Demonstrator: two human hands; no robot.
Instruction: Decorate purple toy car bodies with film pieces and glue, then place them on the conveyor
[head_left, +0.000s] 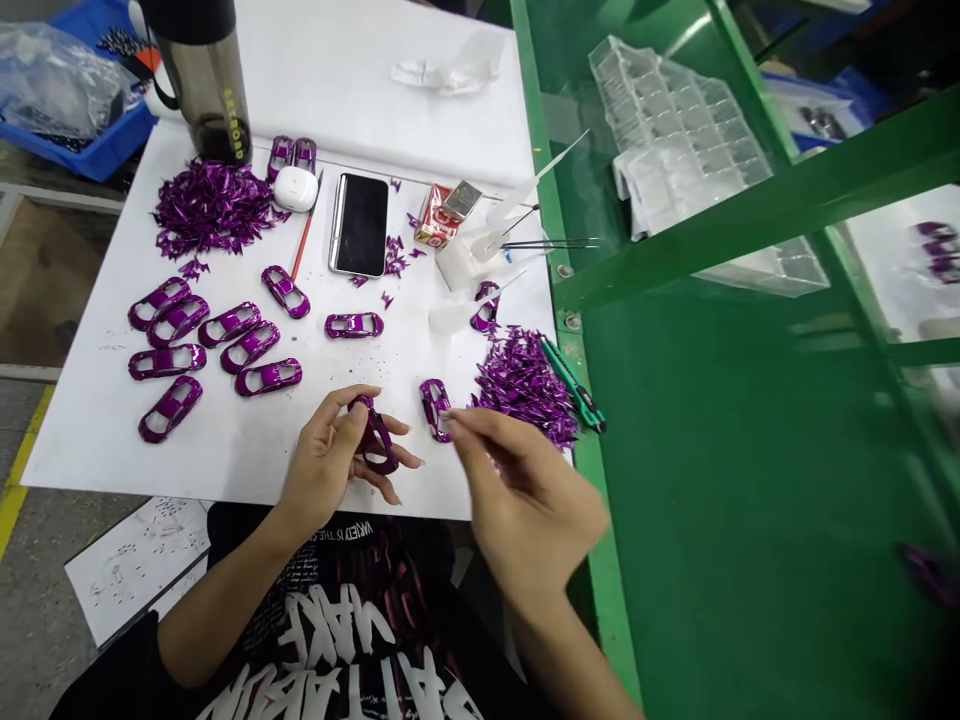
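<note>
Between the thumb and fingers of my left hand (324, 460) is a purple toy car body shell (384, 455), tipped on its side above the near edge of the white work surface. My right hand (532, 500) is pinched closed to the right of it; whatever the fingertips hold is too small to make out. Just behind those fingertips another purple car shell (433, 400) lies on the surface. A heap of small purple pointed parts (521, 385) sits beyond my right hand. Several more car shells (251, 345) are spread out to the left.
A second purple heap (214, 205) lies by a dark bottle (214, 90). Behind my hands are a phone (360, 225), a white earphone case (295, 188), a red box (436, 215) and white nozzle bottles (469, 258). A green cutter knife (574, 385) lies near the green frame (592, 480).
</note>
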